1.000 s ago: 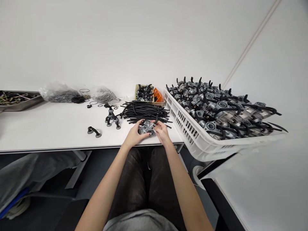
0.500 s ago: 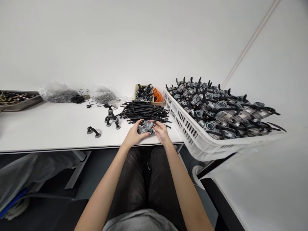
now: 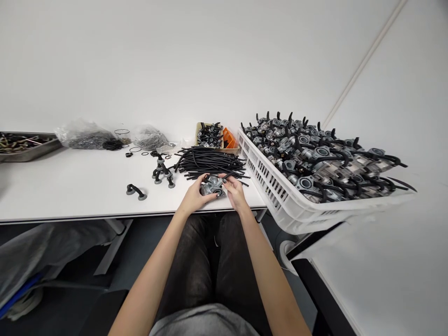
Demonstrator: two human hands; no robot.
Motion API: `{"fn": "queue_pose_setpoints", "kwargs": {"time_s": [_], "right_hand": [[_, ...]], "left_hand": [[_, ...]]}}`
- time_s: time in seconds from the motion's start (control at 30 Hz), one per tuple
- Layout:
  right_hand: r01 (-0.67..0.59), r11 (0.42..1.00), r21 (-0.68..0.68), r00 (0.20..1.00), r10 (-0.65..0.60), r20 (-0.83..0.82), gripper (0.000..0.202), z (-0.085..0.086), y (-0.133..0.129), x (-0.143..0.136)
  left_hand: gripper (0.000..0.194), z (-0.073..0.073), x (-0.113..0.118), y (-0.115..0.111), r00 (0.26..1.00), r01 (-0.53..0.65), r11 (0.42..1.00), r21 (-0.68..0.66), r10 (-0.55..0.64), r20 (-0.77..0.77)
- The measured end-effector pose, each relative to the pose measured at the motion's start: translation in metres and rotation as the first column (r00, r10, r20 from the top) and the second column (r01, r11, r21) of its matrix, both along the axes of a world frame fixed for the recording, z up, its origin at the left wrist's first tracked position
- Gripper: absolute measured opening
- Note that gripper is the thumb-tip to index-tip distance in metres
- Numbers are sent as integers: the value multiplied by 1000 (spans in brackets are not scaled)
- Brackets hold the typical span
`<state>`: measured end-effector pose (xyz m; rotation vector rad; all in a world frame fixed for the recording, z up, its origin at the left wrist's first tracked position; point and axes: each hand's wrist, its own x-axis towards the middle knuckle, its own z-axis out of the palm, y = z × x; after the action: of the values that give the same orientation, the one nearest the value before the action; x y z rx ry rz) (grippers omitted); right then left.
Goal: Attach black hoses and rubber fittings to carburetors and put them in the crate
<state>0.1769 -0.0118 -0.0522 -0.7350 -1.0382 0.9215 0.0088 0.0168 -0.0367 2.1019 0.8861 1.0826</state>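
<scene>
The left hand (image 3: 193, 198) has its fingers (image 3: 202, 178) curled round the left side of a grey metal part (image 3: 213, 186), thumb along the near side. The right hand (image 3: 238, 193) has its fingers (image 3: 228, 185) closed on the part's right side, next to a short black hose (image 3: 229, 175) that slants off that side. Whether they also pinch the hose cannot be told. The part lies between the two sets of fingers, over the near edge of the white surface (image 3: 87, 186); whether it touches the surface is unclear.

Just beyond the fingers is a heap of black tubes (image 3: 210, 162), and behind that a yellow bin (image 3: 198, 135) of small fittings, beside an orange bin (image 3: 229, 136). Right of the fingers, a white crate (image 3: 280, 200) is piled with similar metal parts (image 3: 322, 158) with hoses. To their left stand stacked elbows (image 3: 163, 171), then a lone elbow (image 3: 137, 191). Farther left and back are rings (image 3: 122, 131), plastic bags (image 3: 82, 134) and a metal tray (image 3: 33, 152).
</scene>
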Motion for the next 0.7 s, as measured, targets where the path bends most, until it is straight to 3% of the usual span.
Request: {"fn": "queue_pose_setpoints", "kwargs": {"time_s": [0.7], "right_hand": [[-84, 996, -2, 996, 84, 39, 35, 5, -4, -4]], "left_hand": [[75, 0, -1, 0, 1000, 7, 1000, -1, -7, 4]]}}
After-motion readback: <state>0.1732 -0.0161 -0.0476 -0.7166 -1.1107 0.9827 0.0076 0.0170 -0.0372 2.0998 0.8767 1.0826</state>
